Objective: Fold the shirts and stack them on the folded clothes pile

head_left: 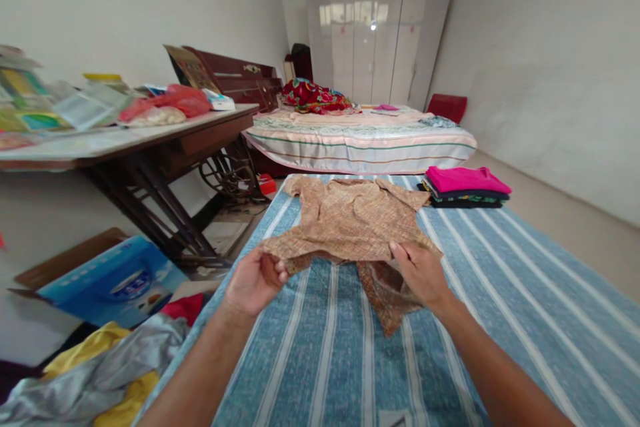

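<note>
A tan patterned short-sleeved shirt (357, 217) lies spread on the blue striped bed cover (320, 347), its collar end away from me and its sleeves out to both sides. My left hand (257, 277) grips the left corner of the near hem, fingers curled in. Farther right, my right hand (417, 273) pinches the same hem between thumb and fingers. Between the hands the hem is raised a little. A loose flap of the shirt hangs below it, near my right hand, with its tip on the cover.
Folded clothes (467, 187) with a bright pink one on top are stacked at the right. A sewing machine table (170, 140) with clutter stands at left, above a blue box (117, 280) and loose clothes (100, 373). Another bed (360, 140) and a wardrobe (367, 47) are beyond.
</note>
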### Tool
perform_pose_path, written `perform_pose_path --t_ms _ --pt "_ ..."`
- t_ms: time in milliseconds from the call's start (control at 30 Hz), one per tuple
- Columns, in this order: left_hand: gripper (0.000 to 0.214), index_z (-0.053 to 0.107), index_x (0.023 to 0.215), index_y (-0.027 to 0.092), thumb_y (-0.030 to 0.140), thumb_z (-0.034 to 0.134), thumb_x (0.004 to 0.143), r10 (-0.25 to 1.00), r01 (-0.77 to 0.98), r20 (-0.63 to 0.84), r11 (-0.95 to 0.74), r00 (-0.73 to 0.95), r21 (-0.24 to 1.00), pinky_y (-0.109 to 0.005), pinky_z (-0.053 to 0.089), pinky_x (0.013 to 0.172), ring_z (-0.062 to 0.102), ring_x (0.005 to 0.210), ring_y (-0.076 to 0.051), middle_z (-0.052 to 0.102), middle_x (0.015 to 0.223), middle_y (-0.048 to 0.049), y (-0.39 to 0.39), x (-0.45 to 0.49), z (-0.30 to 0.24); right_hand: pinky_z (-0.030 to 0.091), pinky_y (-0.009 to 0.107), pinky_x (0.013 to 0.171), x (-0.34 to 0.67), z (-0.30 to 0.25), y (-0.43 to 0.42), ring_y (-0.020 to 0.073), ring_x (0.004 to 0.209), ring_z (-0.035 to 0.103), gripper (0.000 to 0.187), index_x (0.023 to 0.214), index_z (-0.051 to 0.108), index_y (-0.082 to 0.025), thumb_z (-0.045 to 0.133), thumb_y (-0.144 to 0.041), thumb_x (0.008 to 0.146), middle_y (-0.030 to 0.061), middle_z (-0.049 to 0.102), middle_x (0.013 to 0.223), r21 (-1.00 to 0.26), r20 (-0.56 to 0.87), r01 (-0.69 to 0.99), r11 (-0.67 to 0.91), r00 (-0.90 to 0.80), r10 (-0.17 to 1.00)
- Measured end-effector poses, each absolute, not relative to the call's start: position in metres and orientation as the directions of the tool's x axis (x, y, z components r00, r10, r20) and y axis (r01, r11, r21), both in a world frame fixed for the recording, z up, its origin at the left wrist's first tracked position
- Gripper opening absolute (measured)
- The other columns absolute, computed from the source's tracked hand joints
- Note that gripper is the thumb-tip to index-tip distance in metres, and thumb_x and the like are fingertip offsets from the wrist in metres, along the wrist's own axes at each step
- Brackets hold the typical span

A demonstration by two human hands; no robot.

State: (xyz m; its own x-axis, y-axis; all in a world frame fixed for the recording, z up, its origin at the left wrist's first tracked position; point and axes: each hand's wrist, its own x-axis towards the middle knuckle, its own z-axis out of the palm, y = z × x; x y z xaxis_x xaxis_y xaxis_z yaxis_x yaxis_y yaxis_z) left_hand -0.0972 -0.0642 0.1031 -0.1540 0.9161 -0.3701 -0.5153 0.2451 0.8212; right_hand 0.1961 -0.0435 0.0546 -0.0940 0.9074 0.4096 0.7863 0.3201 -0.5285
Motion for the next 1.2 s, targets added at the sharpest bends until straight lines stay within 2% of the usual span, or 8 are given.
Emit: perform_pose_path --t_ms 200,333,467,667,733,833,1000,1200 --pt "0.013 0.057 0.093 0.016 0.025 0.052 0.085 0.811 -0.554 -0.579 0.444 -0.086 0.704 -0.021 0.047 0.037 0.055 0.041 -0.010 0.064 0.066 -0.0018 -0.115 -0.093 0.078 0.029 0.026 0.058 0.189 0.051 -0.045 0.0161 0.063 0.060 0.051 0.067 0.062 -0.019 0.028 -0.042 0.098 0.0051 0.065 0.066 -0.363 0.318 0.889 0.279 -0.163 0.934" --pt "0.046 0.052 0.114 0.017 0.025 0.070 0.072 0.876 -0.328 -0.463 0.402 -0.135 0.855 -0.019 0.047 0.044 0.060 0.053 -0.011 0.066 0.078 -0.0026 -0.139 -0.090 0.056 0.031 0.027 0.059 0.181 0.049 -0.041 0.0181 0.069 0.063 0.050 0.074 0.067 -0.019 0.029 -0.040 0.099 0.0064 0.069 0.074 -0.252 0.219 0.936 0.248 -0.194 0.956" --pt "0.089 0.034 0.137 0.021 0.024 0.077 0.058 0.952 0.057 -0.196 0.215 -0.235 0.975 -0.018 0.042 0.044 0.055 0.049 -0.012 0.056 0.057 0.0081 -0.133 -0.084 0.050 0.036 0.026 0.064 0.172 0.065 -0.013 0.0184 0.078 0.064 0.046 0.078 0.070 -0.020 0.033 -0.038 0.098 0.0068 0.070 0.082 -0.208 0.173 0.944 0.257 -0.224 0.959" --pt "0.035 0.064 0.087 0.012 0.035 0.068 0.061 0.959 0.183 -0.059 0.112 -0.276 0.977 -0.019 0.036 0.040 0.046 0.038 -0.007 0.056 0.052 0.0045 -0.098 -0.080 0.069 0.035 0.034 0.086 0.161 0.085 -0.001 0.0235 0.097 0.058 0.034 0.107 0.063 -0.012 0.034 -0.029 0.097 0.0144 0.066 0.100 -0.200 0.329 0.966 0.163 -0.090 0.940" --pt "0.034 0.063 0.086 0.013 0.037 0.068 0.063 0.949 0.112 -0.033 0.071 -0.313 0.991 -0.018 0.035 0.039 0.046 0.038 -0.007 0.057 0.053 0.0042 -0.092 -0.080 0.078 0.034 0.034 0.088 0.151 0.079 -0.029 0.0226 0.097 0.056 0.029 0.106 0.062 -0.015 0.039 -0.029 0.096 0.0111 0.066 0.099 -0.199 0.425 0.924 0.327 -0.220 0.878" --pt "0.034 0.062 0.084 0.013 0.038 0.070 0.062 0.940 -0.031 -0.055 0.047 -0.336 0.998 -0.016 0.032 0.037 0.043 0.035 -0.005 0.057 0.051 0.0045 -0.088 -0.077 0.086 0.038 0.032 0.082 0.122 0.060 -0.082 0.0208 0.084 0.058 0.030 0.089 0.065 -0.019 0.046 -0.043 0.093 0.0057 0.066 0.083 -0.263 0.335 0.752 0.604 -0.516 0.789" --pt "0.035 0.060 0.087 0.013 0.034 0.072 0.061 0.952 -0.200 -0.077 0.017 -0.296 0.980 -0.015 0.034 0.037 0.045 0.036 -0.005 0.058 0.050 0.0046 -0.078 -0.063 0.097 0.042 0.047 0.084 0.066 0.028 -0.103 0.0337 0.098 0.054 0.076 0.124 0.052 -0.005 0.064 -0.060 0.074 0.0208 0.061 0.109 -0.358 0.251 0.815 0.455 -0.385 0.888" --pt "0.033 0.062 0.087 0.013 0.031 0.072 0.061 0.953 -0.173 0.014 -0.069 -0.304 0.982 -0.015 0.035 0.036 0.046 0.036 -0.006 0.059 0.051 0.0035 -0.075 -0.061 0.125 0.044 0.035 0.079 0.074 0.024 -0.058 0.0245 0.086 0.061 0.024 0.097 0.068 -0.012 0.048 -0.013 0.084 0.0136 0.068 0.091 -0.564 0.270 0.732 0.383 -0.275 0.923"
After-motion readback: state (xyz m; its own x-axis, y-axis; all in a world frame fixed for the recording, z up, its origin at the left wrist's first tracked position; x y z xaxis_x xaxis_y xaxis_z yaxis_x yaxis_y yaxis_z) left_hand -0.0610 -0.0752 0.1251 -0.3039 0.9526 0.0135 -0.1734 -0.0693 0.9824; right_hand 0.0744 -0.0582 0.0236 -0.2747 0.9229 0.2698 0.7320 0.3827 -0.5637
